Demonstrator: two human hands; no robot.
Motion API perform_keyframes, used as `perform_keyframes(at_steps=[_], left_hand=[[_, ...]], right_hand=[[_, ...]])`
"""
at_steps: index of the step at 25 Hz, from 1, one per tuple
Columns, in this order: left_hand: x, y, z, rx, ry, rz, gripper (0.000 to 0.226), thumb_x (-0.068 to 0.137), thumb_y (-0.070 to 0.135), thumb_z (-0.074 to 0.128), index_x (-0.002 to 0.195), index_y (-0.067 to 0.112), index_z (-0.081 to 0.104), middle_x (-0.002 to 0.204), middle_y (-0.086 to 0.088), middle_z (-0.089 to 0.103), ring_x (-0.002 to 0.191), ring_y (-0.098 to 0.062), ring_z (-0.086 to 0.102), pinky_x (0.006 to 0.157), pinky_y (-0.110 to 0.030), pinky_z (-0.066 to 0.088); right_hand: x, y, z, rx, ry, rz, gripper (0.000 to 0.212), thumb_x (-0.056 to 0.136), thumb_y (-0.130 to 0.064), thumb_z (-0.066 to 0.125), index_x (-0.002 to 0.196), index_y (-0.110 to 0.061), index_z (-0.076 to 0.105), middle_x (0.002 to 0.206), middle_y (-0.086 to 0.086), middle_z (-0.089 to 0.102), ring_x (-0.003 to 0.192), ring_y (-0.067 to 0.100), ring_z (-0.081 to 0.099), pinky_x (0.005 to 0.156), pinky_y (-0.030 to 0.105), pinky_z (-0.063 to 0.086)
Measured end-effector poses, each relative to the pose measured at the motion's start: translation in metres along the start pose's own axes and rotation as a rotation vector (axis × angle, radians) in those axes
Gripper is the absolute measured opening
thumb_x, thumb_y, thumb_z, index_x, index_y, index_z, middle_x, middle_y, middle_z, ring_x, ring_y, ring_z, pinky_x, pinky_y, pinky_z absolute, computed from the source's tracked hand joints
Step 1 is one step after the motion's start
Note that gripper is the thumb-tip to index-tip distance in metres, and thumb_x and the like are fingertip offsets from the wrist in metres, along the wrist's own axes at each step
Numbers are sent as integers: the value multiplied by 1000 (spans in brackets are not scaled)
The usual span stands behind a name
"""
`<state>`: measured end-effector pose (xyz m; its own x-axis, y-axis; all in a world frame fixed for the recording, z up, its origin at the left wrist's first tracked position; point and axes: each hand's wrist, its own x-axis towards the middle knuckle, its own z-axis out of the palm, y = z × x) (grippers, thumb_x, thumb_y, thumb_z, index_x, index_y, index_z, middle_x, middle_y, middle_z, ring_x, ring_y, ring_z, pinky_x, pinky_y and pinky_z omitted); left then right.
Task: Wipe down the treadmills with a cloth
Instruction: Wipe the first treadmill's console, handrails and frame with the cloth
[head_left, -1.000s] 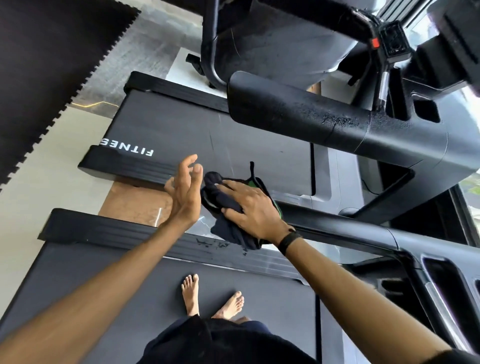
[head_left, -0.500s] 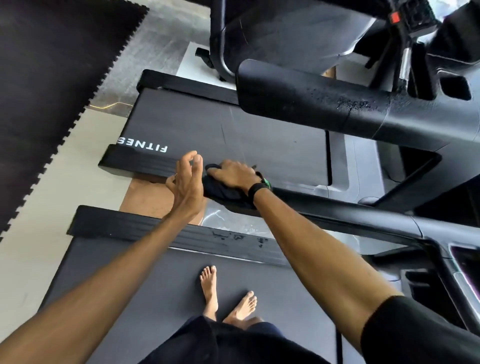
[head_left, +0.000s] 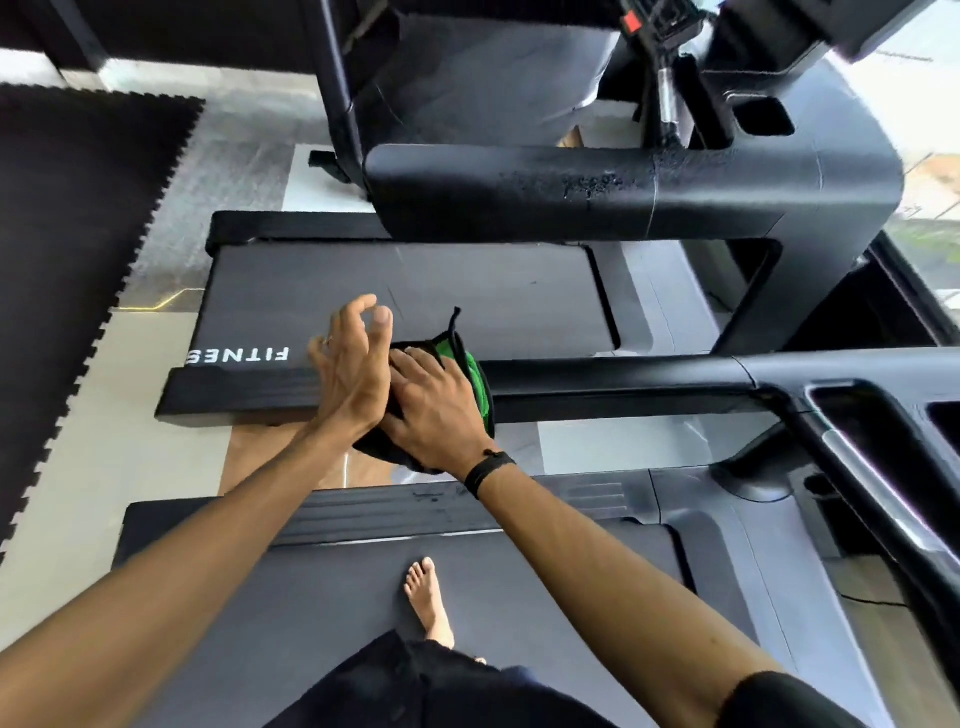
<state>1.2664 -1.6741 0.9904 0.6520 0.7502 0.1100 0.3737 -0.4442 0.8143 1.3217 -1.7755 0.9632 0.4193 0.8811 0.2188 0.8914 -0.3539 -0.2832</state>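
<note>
The right hand (head_left: 434, 410) lies flat on the cloth (head_left: 470, 382) — fingers extended, pressing it onto the end of the near treadmill's handrail (head_left: 613, 387), presumably so the fabric wraps the bar while wiping. The left hand (head_left: 350, 369) stands edge-on just beside the cloth, fingers loosely curled and holding nothing, probably bracing the bunched fabric. Beyond lies the neighbouring treadmill's belt (head_left: 415, 291); its own handrail (head_left: 571, 192), with a roughened patch, overhangs it — a likely obstruction when reaching across. One bare foot (head_left: 428, 603) stands on the near belt (head_left: 311, 608).
</note>
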Motion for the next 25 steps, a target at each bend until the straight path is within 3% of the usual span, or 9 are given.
perform_keyframes(at_steps=[5, 14, 20, 25], left_hand=[[-32, 16, 4, 111, -122, 145, 82, 89, 69, 8, 136, 14, 45, 137, -7, 54, 125, -19, 49, 117, -48, 14], [-67, 40, 4, 142, -286, 298, 83, 88, 70, 4, 138, 17, 43, 131, 2, 49, 117, -9, 46, 118, -41, 3], [-54, 44, 19, 160, -348, 366, 79, 89, 68, 8, 136, 15, 43, 136, 1, 47, 123, -17, 48, 118, -45, 4], [-16, 23, 22, 184, -369, 456, 71, 92, 66, 15, 133, 16, 45, 137, 3, 47, 124, -15, 46, 117, -46, 9]], right_hand=[[-31, 41, -22, -39, 112, 141, 43, 90, -49, 47, 116, -21, 67, 117, -1, 68, 109, 25, 60, 87, 41, 44], [-86, 119, -69, -10, 110, 509, 41, 96, -50, 46, 123, -26, 64, 131, -8, 59, 134, 17, 43, 109, 37, 30], [-104, 151, -95, 99, 55, 822, 47, 101, -49, 43, 141, -28, 53, 156, -8, 36, 152, 13, 11, 123, 41, -1], [-79, 155, -89, 113, 167, 1109, 43, 99, -42, 38, 135, -30, 59, 158, -2, 30, 153, 17, 0, 121, 47, -14]])
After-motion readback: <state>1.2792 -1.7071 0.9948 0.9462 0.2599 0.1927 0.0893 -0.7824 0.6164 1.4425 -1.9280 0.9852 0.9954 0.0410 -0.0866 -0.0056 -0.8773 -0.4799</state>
